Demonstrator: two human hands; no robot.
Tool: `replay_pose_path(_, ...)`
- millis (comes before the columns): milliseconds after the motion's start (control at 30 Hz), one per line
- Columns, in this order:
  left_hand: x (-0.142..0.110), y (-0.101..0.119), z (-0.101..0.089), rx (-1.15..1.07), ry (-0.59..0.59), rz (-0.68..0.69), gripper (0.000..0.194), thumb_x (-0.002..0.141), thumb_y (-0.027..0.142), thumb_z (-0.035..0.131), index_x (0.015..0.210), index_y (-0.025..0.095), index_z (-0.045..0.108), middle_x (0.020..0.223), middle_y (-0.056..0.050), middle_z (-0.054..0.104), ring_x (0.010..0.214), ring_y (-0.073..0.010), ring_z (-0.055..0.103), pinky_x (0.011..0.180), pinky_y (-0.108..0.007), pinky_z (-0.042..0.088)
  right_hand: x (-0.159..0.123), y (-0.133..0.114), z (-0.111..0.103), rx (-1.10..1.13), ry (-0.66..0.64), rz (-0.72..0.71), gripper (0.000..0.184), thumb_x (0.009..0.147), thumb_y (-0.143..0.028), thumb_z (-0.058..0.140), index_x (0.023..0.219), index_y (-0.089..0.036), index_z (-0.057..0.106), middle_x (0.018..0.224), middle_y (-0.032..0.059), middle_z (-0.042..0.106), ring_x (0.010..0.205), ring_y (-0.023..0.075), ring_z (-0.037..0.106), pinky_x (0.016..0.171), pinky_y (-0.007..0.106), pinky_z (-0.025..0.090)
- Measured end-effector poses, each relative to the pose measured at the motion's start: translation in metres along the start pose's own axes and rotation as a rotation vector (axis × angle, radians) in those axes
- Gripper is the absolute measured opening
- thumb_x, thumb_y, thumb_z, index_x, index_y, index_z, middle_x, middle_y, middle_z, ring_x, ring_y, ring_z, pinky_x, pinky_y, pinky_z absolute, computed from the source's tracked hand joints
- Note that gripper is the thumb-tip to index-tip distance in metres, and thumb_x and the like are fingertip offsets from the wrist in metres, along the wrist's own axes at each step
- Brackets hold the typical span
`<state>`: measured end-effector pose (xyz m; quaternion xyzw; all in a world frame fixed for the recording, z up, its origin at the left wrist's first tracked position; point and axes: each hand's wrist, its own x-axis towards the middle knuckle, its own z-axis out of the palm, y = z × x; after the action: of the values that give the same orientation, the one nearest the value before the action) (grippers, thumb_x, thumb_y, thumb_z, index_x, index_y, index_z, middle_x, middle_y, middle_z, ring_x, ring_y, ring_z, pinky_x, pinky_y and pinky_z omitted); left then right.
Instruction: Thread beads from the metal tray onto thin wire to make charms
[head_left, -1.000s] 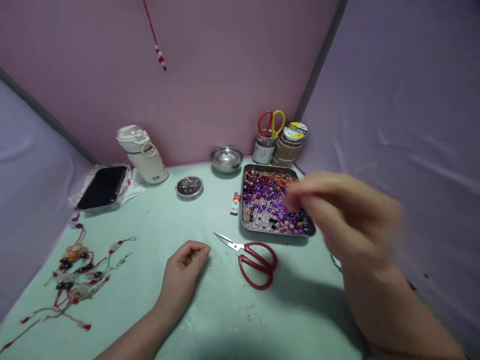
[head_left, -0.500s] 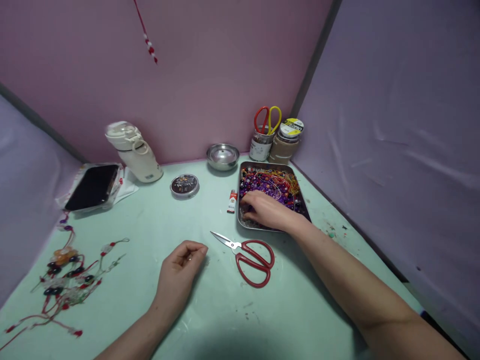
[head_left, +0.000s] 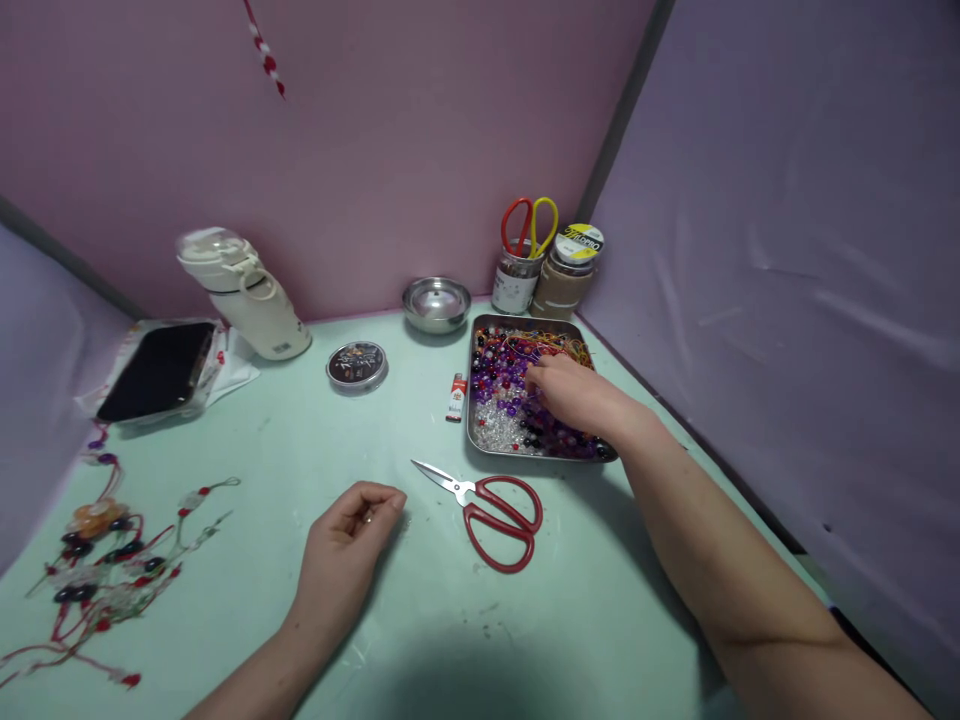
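Observation:
Over the metal tray of loose beads, my right hand reaches with its fingers bent together and their tips down at the purple beads. Whatever those fingertips pinch is hidden. Clear beads fill the tray's near left corner, and tangled yellow and red strands lie at its back. My left hand rests on the table, thumb and fingers closed. A tiny pale spot shows inside its curl, too small to name. Right of it lie red-handled scissors, blades spread slightly.
A lighter lies left of the tray. Behind stand a steel bowl, a jar holding scissors and a spool-topped jar. A round tin, white bottle, phone and beaded cords occupy the left.
My right hand has moved right and back across the tray, from the clear beads to the purple ones, uncovering the near left corner. My left hand stays closed. The view has shifted slightly.

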<state>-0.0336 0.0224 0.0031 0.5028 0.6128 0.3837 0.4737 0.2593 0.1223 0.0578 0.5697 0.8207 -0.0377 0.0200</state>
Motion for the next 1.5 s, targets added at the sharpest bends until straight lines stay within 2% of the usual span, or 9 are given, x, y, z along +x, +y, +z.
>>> replay_pose_path(267, 0.000, 0.000, -0.001, 0.022, -0.013, -0.011, 0.027, 0.074, 0.046, 0.065, 0.076, 0.019, 0.063, 0.068, 0.001, 0.059, 0.062, -0.0125, 0.048, 0.054, -0.022, 0.035, 0.009, -0.021, 0.003, 0.104, 0.091, -0.086, 0.015, 0.083, -0.011, 0.051, 0.077, -0.018, 0.063, 0.081, 0.0058, 0.062, 0.075, 0.0166, 0.054, 0.065, 0.027, 0.032)
replay_pose_path(667, -0.002, 0.003, 0.000, 0.014, -0.023, -0.011, 0.025, 0.075, 0.044, 0.064, 0.074, 0.019, 0.062, 0.066, 0.002, 0.057, 0.062, -0.0118, 0.048, 0.056, -0.022, 0.037, 0.016, -0.037, 0.020, 0.101, 0.099, -0.174, 0.017, 0.083, -0.013, 0.053, 0.076, -0.019, 0.068, 0.084, 0.0038, 0.064, 0.086, 0.0181, 0.054, 0.073, 0.031, 0.023)
replay_pose_path(900, -0.001, 0.003, 0.001, 0.023, -0.015, -0.002, 0.024, 0.075, 0.043, 0.064, 0.073, 0.019, 0.063, 0.067, 0.002, 0.057, 0.062, -0.0118, 0.048, 0.057, -0.022, 0.038, 0.018, -0.041, 0.026, 0.056, 0.077, -0.157, 0.017, 0.084, -0.013, 0.052, 0.073, -0.017, 0.065, 0.083, 0.0050, 0.064, 0.085, 0.0186, 0.055, 0.072, 0.031, 0.023)
replay_pose_path(1033, -0.001, 0.004, 0.002, 0.025, -0.015, 0.004, 0.024, 0.076, 0.043, 0.063, 0.073, 0.019, 0.063, 0.066, 0.002, 0.057, 0.062, -0.0116, 0.047, 0.057, -0.022, 0.038, 0.014, -0.040, 0.012, 0.092, 0.144, -0.147, 0.014, 0.083, -0.013, 0.053, 0.075, -0.015, 0.063, 0.083, 0.0062, 0.064, 0.081, 0.0181, 0.055, 0.071, 0.030, 0.028)
replay_pose_path(1167, -0.002, 0.007, 0.003, 0.014, -0.004, 0.030, 0.022, 0.076, 0.040, 0.062, 0.072, 0.019, 0.062, 0.065, 0.002, 0.057, 0.063, -0.0117, 0.047, 0.058, -0.022, 0.038, -0.007, -0.052, -0.016, 0.350, 0.269, -0.132, 0.012, 0.083, -0.012, 0.051, 0.082, -0.017, 0.061, 0.080, 0.0030, 0.064, 0.073, 0.0145, 0.055, 0.066, 0.027, 0.035)
replay_pose_path(1267, -0.003, 0.008, 0.004, -0.011, -0.010, 0.061, 0.020, 0.076, 0.038, 0.062, 0.071, 0.018, 0.062, 0.065, 0.001, 0.057, 0.065, -0.0121, 0.048, 0.060, -0.023, 0.039, -0.029, -0.076, -0.021, 0.637, 0.293, -0.154, 0.010, 0.082, -0.014, 0.053, 0.083, -0.019, 0.062, 0.077, -0.0003, 0.064, 0.068, 0.0119, 0.056, 0.065, 0.025, 0.039)
replay_pose_path(1367, -0.004, 0.010, 0.005, -0.029, -0.012, 0.077, 0.018, 0.076, 0.035, 0.061, 0.072, 0.018, 0.062, 0.066, 0.001, 0.059, 0.065, -0.0123, 0.049, 0.060, -0.023, 0.039, -0.042, -0.105, -0.003, 0.972, 0.213, -0.119, 0.009, 0.082, -0.020, 0.056, 0.083, -0.020, 0.065, 0.080, 0.0010, 0.067, 0.074, 0.0132, 0.060, 0.068, 0.026, 0.044)
replay_pose_path(1500, -0.005, 0.009, 0.006, -0.067, -0.022, 0.106, 0.017, 0.076, 0.034, 0.061, 0.071, 0.018, 0.062, 0.066, 0.001, 0.060, 0.064, -0.0123, 0.049, 0.060, -0.023, 0.039, -0.045, -0.129, 0.032, 1.384, 0.050, 0.099, 0.013, 0.076, -0.030, 0.066, 0.084, -0.020, 0.068, 0.077, 0.0016, 0.069, 0.068, 0.0133, 0.061, 0.063, 0.027, 0.046)
